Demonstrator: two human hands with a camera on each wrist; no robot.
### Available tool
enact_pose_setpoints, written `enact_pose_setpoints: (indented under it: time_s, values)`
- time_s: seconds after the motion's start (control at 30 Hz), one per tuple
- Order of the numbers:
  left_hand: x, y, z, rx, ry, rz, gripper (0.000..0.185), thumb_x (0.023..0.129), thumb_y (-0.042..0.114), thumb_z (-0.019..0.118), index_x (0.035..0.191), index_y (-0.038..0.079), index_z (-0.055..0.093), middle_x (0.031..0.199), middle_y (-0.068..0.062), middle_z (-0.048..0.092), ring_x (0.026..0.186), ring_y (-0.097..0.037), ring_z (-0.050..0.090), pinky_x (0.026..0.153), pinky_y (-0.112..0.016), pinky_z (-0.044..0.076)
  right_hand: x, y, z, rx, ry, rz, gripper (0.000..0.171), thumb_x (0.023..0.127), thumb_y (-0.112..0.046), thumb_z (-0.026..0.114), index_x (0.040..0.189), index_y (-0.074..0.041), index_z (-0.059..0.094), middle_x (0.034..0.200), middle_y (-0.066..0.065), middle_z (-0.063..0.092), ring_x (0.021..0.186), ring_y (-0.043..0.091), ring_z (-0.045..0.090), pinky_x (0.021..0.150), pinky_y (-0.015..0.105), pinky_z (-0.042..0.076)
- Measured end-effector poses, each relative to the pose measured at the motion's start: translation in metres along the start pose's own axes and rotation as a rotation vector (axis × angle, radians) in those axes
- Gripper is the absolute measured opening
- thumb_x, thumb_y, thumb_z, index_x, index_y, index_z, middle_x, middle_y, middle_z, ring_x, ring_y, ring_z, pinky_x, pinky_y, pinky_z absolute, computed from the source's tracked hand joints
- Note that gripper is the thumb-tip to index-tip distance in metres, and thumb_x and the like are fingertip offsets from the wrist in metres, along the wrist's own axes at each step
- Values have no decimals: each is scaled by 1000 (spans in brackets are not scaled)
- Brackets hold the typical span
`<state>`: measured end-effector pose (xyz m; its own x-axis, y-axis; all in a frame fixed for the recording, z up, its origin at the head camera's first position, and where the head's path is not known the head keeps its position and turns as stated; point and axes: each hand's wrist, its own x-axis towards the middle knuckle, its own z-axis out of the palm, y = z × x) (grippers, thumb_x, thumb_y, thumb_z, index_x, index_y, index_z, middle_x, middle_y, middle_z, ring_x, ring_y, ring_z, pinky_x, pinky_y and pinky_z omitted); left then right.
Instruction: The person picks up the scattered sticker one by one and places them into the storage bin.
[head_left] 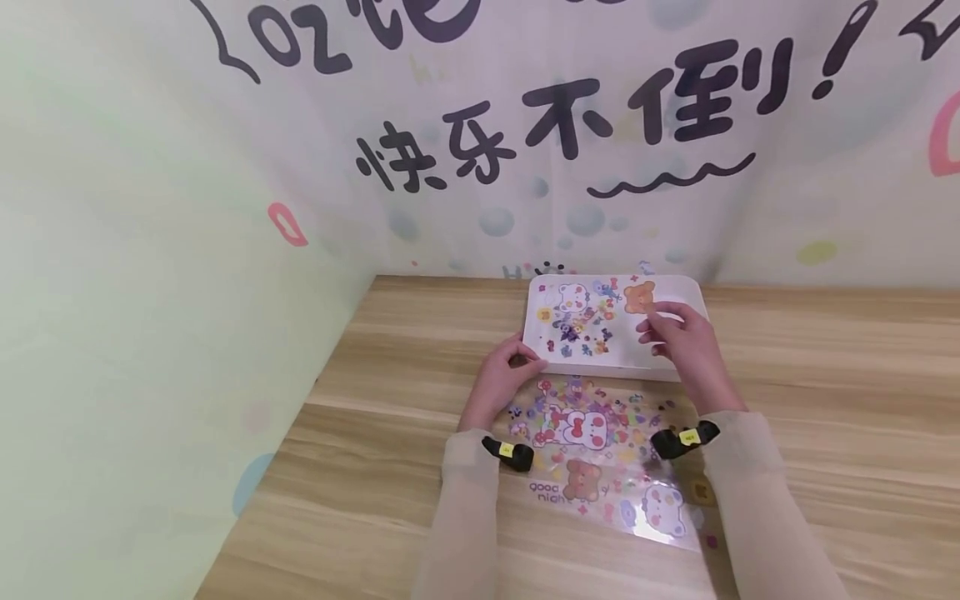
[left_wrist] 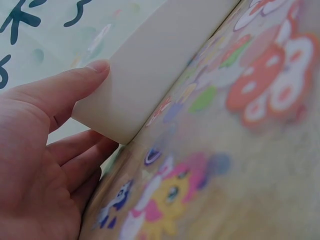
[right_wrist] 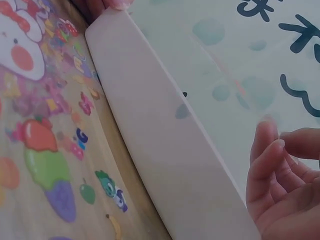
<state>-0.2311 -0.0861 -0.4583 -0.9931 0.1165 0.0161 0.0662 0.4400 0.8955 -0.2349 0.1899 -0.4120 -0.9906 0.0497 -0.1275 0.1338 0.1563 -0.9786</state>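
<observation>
Wall on the left: pale green panel running down the left edge of the table, nothing going on there.
Your left hand: left hand sits at the near left corner of the white box. The left wrist view shows your thumb on top of that corner and your fingers curled in under it, so you're pinching the corner, not just touching it.
White box: flat white thing lying on the wooden table close to the back wall, with both your hands on or over it. Its top is already covered in stickers: a white bear, an orange bear and a scatter of tiny ones in the middle.
Sticker sheet: clear sticker sheet lying flat on the table just in front of the box, between your forearms. It has a bow, a brown bear, "good night" lettering and lots of small bits.
Your right hand: right hand is over the right part of the box top, just below the orange bear. Fingers are loosely bent with the tips close together, but tbh I can't tell if there's a sticker pinched between them.
Back wall: banner with big dark lettering and bubbles.
</observation>
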Motion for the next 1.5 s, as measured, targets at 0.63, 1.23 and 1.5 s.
enact_pose_setpoints:
  time_s: [0.63, 1.23, 1.5]
  values:
    - [1, 2, 7, -42, -10, 11, 17, 76, 39, 68, 80, 26, 58, 138, 14, 35, 124, -9, 35, 99, -25, 31, 2, 0, 1, -211, -40, -28, 60, 86, -50, 49, 127, -8, 41, 104, 11, 62, 89, 24, 59, 70, 28, 49]
    - [2, 2, 1, -18, 1, -9, 15, 77, 38, 67, 80, 26, 58, 136, 19, 35, 124, -9, 35, 99, -28, 30, 5, 4, 14, -404, -60, -31, 54, 89, -45, 47, 128, -8, 45, 99, 8, 64, 81, 20, 59, 61, 26, 48]
    - [1, 0, 0, -18, 3, -6, 16, 76, 37, 67, 80, 25, 58, 137, 16, 35, 125, -11, 34, 101, -31, 30, 2, 2, 18, -448, -69, -41, 42, 93, -30, 46, 126, -4, 45, 95, 12, 63, 78, 22, 58, 64, 33, 50]
